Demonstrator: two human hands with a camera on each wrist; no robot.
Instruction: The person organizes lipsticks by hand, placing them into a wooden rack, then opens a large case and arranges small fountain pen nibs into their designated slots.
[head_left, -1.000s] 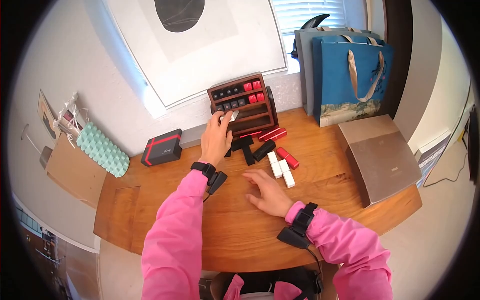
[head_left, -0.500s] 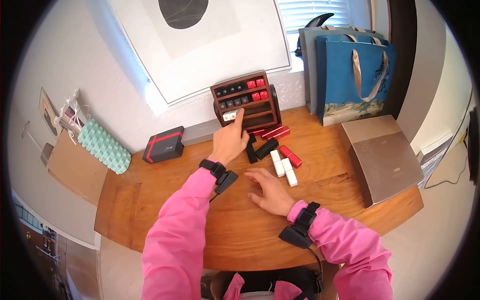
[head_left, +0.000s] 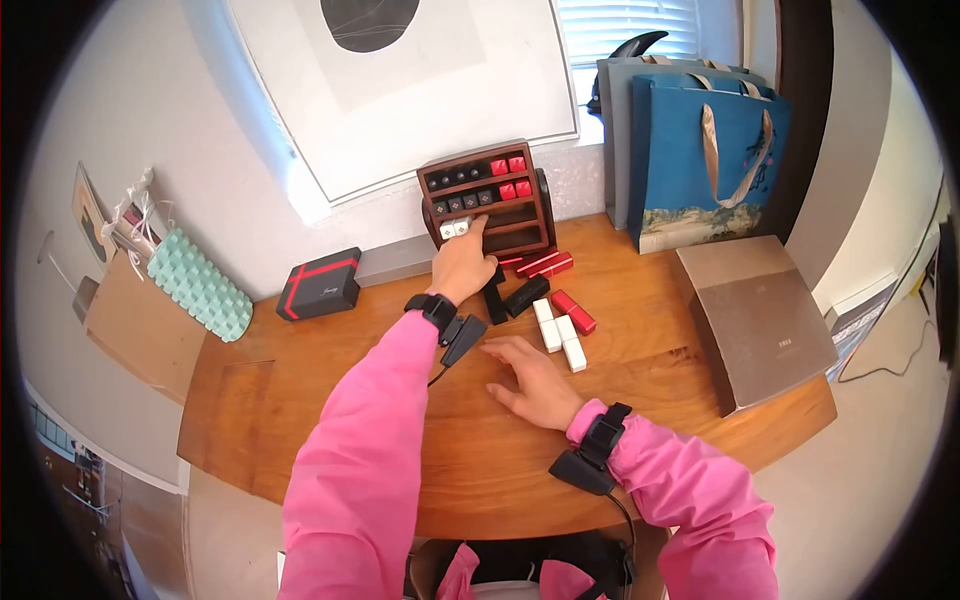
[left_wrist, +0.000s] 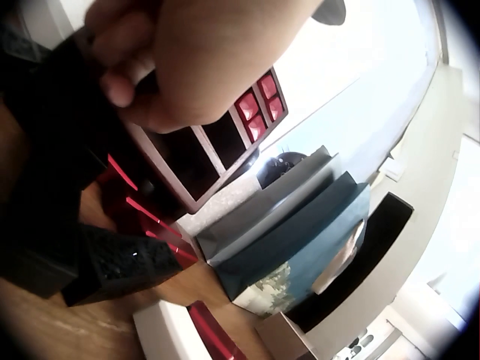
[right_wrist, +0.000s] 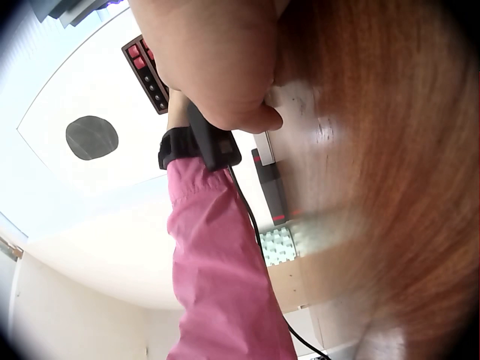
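Note:
A dark wooden rack (head_left: 525, 240) stands against the wall. Its upper two rows hold black pieces at left and red pieces at right, with white pieces (head_left: 454, 229) at the left of the third row. My left hand (head_left: 463, 268) reaches to that row, index finger extended just right of the whites; whether it touches one is hidden. In the left wrist view the other fingers of the left hand (left_wrist: 195, 67) look bent, gripping nothing visible. My right hand (head_left: 540, 385) lies on the table (head_left: 350, 400), fingers loosely bent and holding nothing.
Black lipstick-like tubes (head_left: 527, 296), red tubes (head_left: 573, 311) and white tubes (head_left: 560, 335) lie before the rack. A ribbon-marked black box (head_left: 320, 284) is at left, a large brown box (head_left: 760, 325) at right, with a blue bag (head_left: 700, 160) behind.
My left hand has moved right along the third row, its index finger now extended and white pieces visible to its left. My right hand has stayed put.

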